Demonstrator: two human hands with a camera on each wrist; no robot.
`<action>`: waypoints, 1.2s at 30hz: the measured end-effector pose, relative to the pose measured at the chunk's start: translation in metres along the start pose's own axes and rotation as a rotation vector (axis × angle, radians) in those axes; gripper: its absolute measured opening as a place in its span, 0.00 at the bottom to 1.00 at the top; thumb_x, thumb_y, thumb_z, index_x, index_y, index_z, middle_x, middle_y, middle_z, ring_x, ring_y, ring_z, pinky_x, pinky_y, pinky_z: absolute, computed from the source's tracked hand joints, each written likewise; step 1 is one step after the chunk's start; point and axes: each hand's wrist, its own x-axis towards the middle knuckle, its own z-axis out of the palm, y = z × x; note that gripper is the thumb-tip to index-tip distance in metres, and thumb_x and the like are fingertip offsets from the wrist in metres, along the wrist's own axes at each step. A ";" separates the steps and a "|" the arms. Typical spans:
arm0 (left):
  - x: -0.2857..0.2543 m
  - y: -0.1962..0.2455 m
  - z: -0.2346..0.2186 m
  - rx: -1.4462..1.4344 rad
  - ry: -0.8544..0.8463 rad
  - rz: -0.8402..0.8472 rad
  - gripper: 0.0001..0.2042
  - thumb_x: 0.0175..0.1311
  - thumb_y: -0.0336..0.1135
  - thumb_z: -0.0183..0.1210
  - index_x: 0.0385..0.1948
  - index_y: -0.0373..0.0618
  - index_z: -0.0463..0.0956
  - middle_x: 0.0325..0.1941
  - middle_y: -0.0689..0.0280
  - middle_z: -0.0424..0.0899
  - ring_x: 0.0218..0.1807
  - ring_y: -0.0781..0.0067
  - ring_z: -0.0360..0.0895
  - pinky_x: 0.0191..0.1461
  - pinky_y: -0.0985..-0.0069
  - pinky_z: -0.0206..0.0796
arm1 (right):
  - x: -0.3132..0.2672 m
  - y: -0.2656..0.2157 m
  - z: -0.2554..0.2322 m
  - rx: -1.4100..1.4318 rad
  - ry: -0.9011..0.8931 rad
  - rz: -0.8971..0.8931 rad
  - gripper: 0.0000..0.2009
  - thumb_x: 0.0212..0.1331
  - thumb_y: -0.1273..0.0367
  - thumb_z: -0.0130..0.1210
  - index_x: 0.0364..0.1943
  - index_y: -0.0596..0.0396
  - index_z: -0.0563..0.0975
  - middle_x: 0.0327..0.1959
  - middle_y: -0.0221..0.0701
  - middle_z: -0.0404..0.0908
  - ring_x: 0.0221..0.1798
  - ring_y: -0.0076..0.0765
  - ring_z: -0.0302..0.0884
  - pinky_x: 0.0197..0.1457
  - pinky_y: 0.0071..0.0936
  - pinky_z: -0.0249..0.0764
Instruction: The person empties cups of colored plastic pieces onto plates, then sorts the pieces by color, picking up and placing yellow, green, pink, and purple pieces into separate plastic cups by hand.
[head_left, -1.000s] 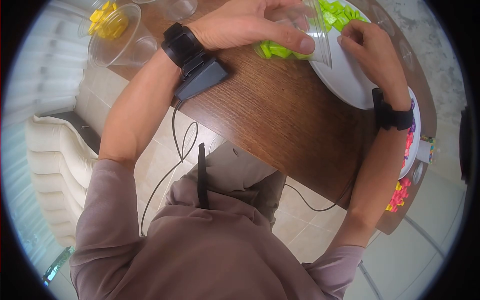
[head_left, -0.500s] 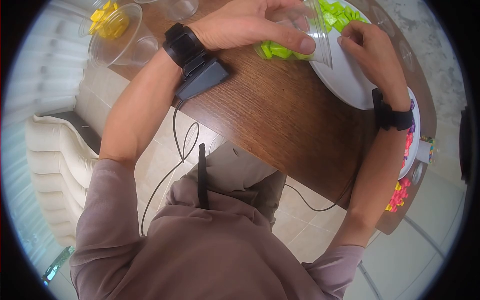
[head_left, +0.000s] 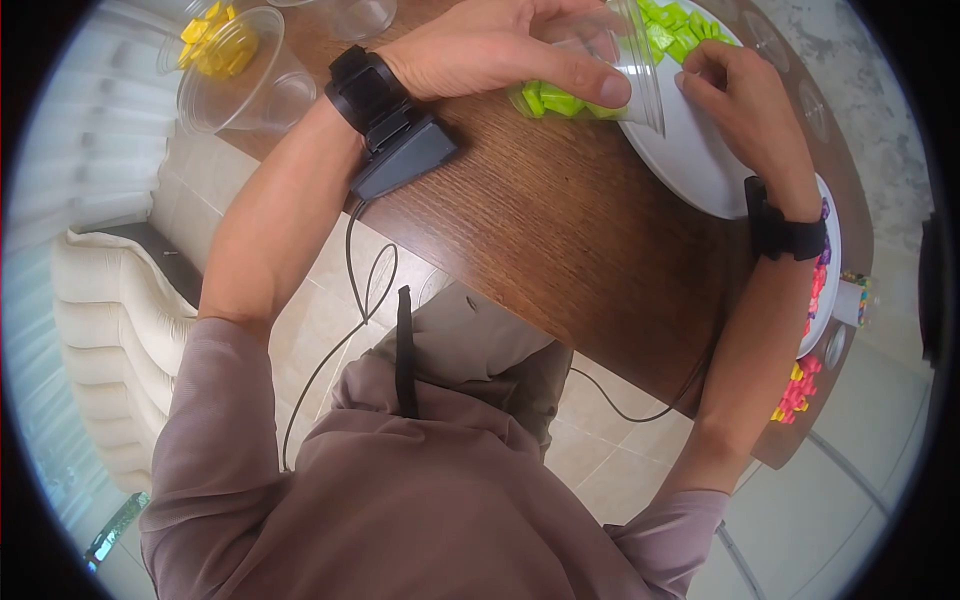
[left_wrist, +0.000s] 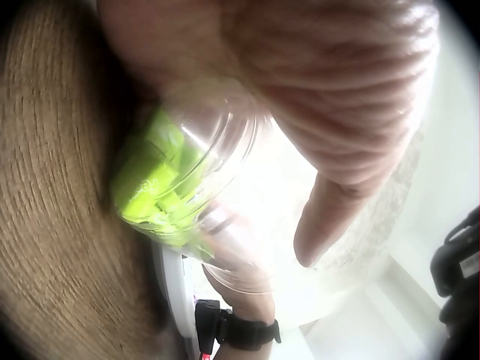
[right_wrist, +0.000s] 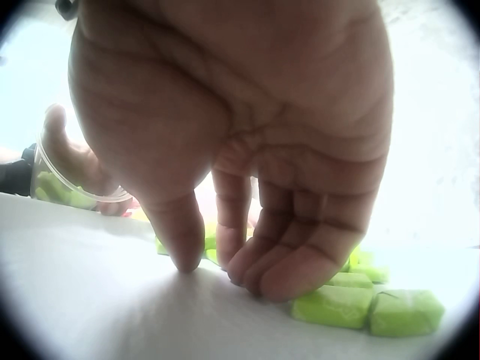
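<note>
My left hand [head_left: 480,50] grips a clear plastic cup [head_left: 645,90], tipped on its side with its mouth toward the right. Green wrapped candies [left_wrist: 150,187] lie inside it, clearest in the left wrist view. Beside the cup, a white plate [head_left: 690,165] carries more green candies [head_left: 675,30] at its far side. Over that plate is my right hand [head_left: 750,115], fingertips pointing down. Its thumb [right_wrist: 180,240] and fingers stand apart in the right wrist view, nothing visible between them. Two green candies [right_wrist: 334,306] lie right by the fingertips on the plate.
At the back left of the wooden table [head_left: 560,220] stand clear cups [head_left: 215,110] and yellow candies [head_left: 215,35]. Another white plate [head_left: 830,290] with pink and purple pieces sits under my right forearm. A pink and yellow pile [head_left: 797,392] is near the right edge. A cable [head_left: 345,335] hangs left.
</note>
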 end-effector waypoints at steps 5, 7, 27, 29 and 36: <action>-0.001 0.002 0.001 0.021 0.002 -0.014 0.31 0.62 0.29 0.72 0.67 0.38 0.69 0.62 0.66 0.80 0.61 0.78 0.77 0.65 0.77 0.68 | 0.000 -0.001 -0.001 -0.002 -0.006 0.007 0.12 0.57 0.66 0.59 0.35 0.64 0.83 0.31 0.46 0.85 0.35 0.53 0.83 0.43 0.44 0.76; 0.000 0.001 0.001 0.012 0.004 -0.002 0.31 0.62 0.29 0.72 0.67 0.38 0.69 0.62 0.67 0.80 0.61 0.78 0.76 0.66 0.77 0.68 | 0.000 -0.002 -0.001 0.001 -0.004 0.002 0.12 0.57 0.66 0.59 0.34 0.64 0.83 0.30 0.46 0.84 0.36 0.53 0.83 0.43 0.44 0.76; 0.001 -0.007 -0.005 -0.057 -0.018 0.041 0.31 0.61 0.27 0.71 0.66 0.37 0.68 0.62 0.67 0.79 0.61 0.78 0.76 0.65 0.77 0.68 | 0.000 0.001 0.001 -0.017 -0.002 -0.007 0.12 0.58 0.66 0.59 0.35 0.63 0.82 0.31 0.47 0.83 0.37 0.53 0.81 0.44 0.45 0.75; 0.004 -0.010 -0.007 -0.055 -0.087 0.054 0.32 0.61 0.27 0.71 0.67 0.37 0.68 0.63 0.66 0.79 0.62 0.78 0.76 0.65 0.77 0.68 | 0.000 0.002 0.001 -0.016 -0.019 0.011 0.12 0.58 0.65 0.58 0.35 0.63 0.82 0.32 0.48 0.83 0.38 0.53 0.81 0.44 0.45 0.75; 0.001 -0.006 -0.004 -0.038 -0.086 0.095 0.32 0.61 0.28 0.72 0.67 0.37 0.68 0.63 0.65 0.79 0.61 0.77 0.76 0.65 0.77 0.69 | 0.000 0.000 0.002 -0.021 0.000 0.013 0.12 0.58 0.65 0.58 0.35 0.62 0.82 0.33 0.48 0.83 0.38 0.55 0.81 0.44 0.46 0.74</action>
